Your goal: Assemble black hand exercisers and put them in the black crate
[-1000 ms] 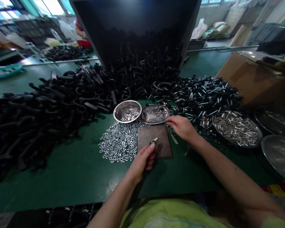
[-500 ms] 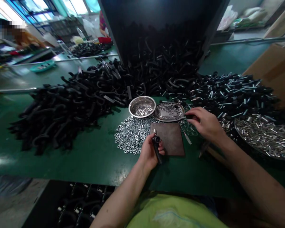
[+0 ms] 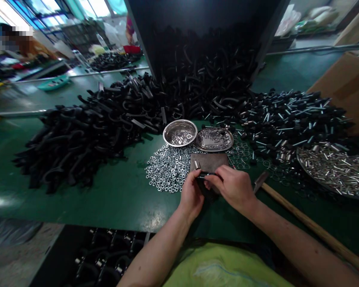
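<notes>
Black part (image 3: 204,175) with a metal fitting (image 3: 197,164), pinched between the fingers of both left hand (image 3: 193,196) and right hand (image 3: 233,186), is above the tabletop (image 3: 122,209) by a flat plate (image 3: 211,160); beyond sit a steel bowl (image 3: 169,131), a tray (image 3: 211,142), heaped black pieces (image 3: 77,145).

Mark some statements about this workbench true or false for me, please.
1. The left hand and right hand meet at a black part. True.
2. The right hand grips the wooden handle. False: it lies on the table, beyond that hand's fingers.
3. A pile of metal rings spreads mostly left of the brown plate. True.
4. The tray stands left of the bowl. False: it stands right of it.
</notes>
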`<state>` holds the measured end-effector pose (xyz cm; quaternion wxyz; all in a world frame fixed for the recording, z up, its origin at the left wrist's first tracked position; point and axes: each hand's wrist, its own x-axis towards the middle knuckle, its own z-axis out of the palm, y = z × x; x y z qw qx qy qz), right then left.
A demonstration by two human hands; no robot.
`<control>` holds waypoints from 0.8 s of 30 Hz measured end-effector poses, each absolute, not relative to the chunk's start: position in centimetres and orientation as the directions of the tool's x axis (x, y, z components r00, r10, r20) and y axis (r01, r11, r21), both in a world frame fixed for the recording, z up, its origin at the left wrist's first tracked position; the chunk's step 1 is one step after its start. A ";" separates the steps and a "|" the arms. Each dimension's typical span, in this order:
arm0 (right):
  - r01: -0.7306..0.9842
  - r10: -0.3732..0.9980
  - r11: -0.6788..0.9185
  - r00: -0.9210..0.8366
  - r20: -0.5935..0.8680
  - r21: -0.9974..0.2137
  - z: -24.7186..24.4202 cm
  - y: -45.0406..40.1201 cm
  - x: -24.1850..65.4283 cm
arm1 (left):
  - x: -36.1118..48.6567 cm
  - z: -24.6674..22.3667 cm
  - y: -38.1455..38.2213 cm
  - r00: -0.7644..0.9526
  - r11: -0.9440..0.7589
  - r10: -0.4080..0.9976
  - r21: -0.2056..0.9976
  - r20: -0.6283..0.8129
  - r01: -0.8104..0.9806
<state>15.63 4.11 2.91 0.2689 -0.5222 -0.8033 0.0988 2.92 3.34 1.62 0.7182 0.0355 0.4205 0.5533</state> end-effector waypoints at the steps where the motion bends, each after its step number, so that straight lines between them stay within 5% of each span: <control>1: 0.786 0.904 0.418 -0.307 0.299 -0.457 2.9 4.2 15.7 | 2.9 1.5 3.3 0.022 0.367 0.833 0.522 -0.552 -0.770; 5: 0.633 0.838 0.546 -0.403 0.369 -0.548 3.2 4.1 15.9 | 2.8 1.0 3.2 -0.058 0.293 0.853 0.569 -0.518 -0.768; 10: 0.582 0.938 0.273 -0.338 0.078 -0.766 3.3 4.0 15.9 | 2.5 0.5 3.2 -0.071 0.236 0.925 0.710 -0.374 -0.663; 14: 0.447 0.918 0.363 -0.321 0.232 -0.818 2.9 3.8 15.4 | 2.1 0.3 3.2 -0.158 0.188 0.931 0.805 -0.328 -0.562; 17: 0.041 0.976 -0.055 -0.207 -0.062 -0.998 2.1 3.7 14.2 | 2.2 0.4 2.8 -0.217 0.196 0.934 0.913 -0.285 -0.359; 20: -0.365 0.901 -0.434 -0.191 -0.390 -0.824 1.3 3.7 13.0 | 2.6 0.7 2.2 -0.367 0.111 0.923 0.993 -0.115 -0.032; 22: -0.406 0.824 -0.565 -0.236 -0.515 -0.718 0.8 3.7 12.8 | 2.4 0.9 2.1 -0.381 0.057 0.925 0.983 0.013 0.172; 24: -0.270 0.738 -0.669 -0.352 -0.576 -0.692 0.6 4.1 13.2 | 1.8 1.0 2.3 -0.320 0.055 0.946 0.951 0.047 0.303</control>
